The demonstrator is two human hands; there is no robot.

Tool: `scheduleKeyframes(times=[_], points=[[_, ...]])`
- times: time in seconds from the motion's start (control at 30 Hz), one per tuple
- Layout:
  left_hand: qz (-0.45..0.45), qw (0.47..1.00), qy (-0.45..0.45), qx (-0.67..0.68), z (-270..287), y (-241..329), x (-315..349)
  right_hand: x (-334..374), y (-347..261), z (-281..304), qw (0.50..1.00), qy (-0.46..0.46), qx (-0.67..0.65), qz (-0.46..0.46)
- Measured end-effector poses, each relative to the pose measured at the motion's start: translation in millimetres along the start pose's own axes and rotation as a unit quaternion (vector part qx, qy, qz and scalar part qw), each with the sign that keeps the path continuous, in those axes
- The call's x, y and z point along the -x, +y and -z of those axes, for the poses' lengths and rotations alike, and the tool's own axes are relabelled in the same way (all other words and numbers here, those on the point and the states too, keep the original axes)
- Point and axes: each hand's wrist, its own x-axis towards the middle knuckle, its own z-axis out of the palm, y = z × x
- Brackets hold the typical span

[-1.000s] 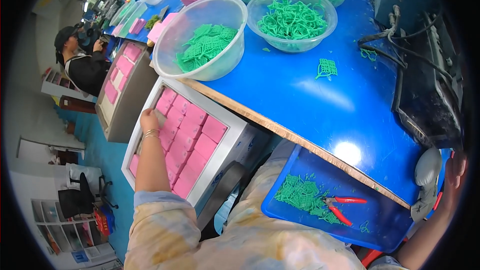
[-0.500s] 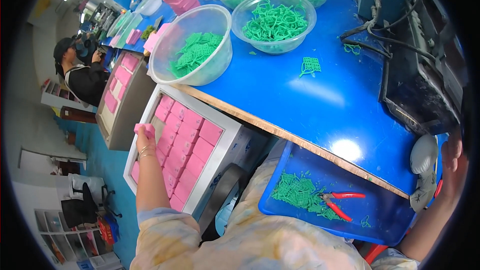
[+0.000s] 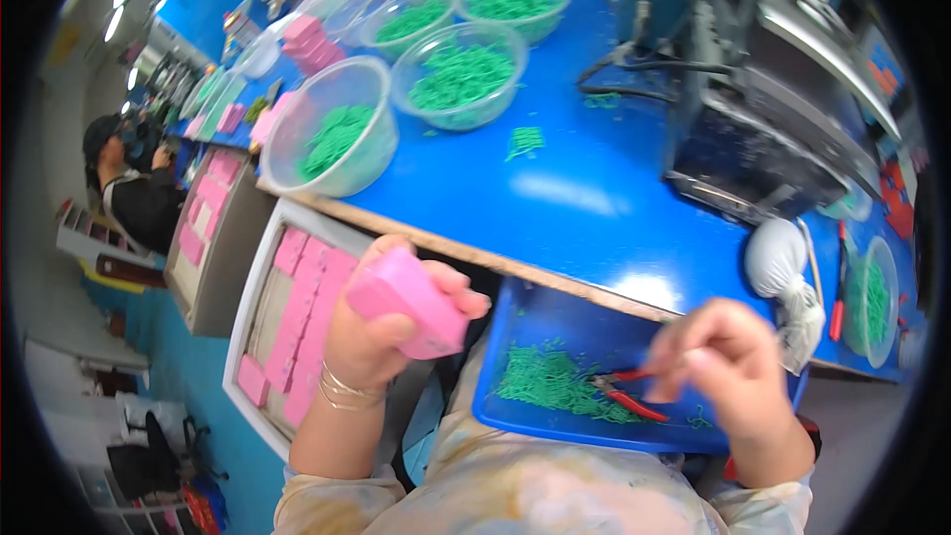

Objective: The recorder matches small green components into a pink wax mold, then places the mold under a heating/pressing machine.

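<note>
Head view. Reader: How are the hands set?

Author: The left hand [image 3: 365, 339] is closed on a pink block [image 3: 406, 297], thumb along its near side and fingertips beyond its far side, a grip that probably steadies the smooth, straight-edged piece. The block is raised between the white box's right edge and the blue tray's left edge. The right hand [image 3: 731, 362] is loosely curled over the tray's right end; whether it pinches anything, or touches the red-handled pliers [image 3: 636, 405], cannot be told.

Reader: And just around them?

Author: The blue tray [image 3: 594, 332] runs under the tabletop's front edge, seemingly placed to keep loose bits together; thin, grid-like green pieces [image 3: 545, 381] heap toward its left end. At left, the white box [image 3: 256, 294] carries more blocks in rows, flat sides together, presumably to save room.

Reader: Farther out?

Author: On the glossy blue tabletop [image 3: 436, 193], 1 clear, round-walled bowl [image 3: 369, 160] of green pieces stands at the front edge's left end, with 3 similar bowls behind it. A grey-white bag [image 3: 776, 256], tied and bulging, lies near the front edge's right end.
</note>
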Motion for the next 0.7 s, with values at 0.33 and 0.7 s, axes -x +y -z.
scheduleKeyframes(times=[0.33,0.7], points=[[-0.223,0.802,-0.222,-0.508,-106.6,-46.7,-42.7,-23.0,21.3,-2.8,0.997,-0.038,0.002,0.074],[0.056,0.964,-0.177,-0.188,-103.3,-62.6,-57.0,-29.0,12.1,17.3,0.837,0.01,0.467,0.284]])
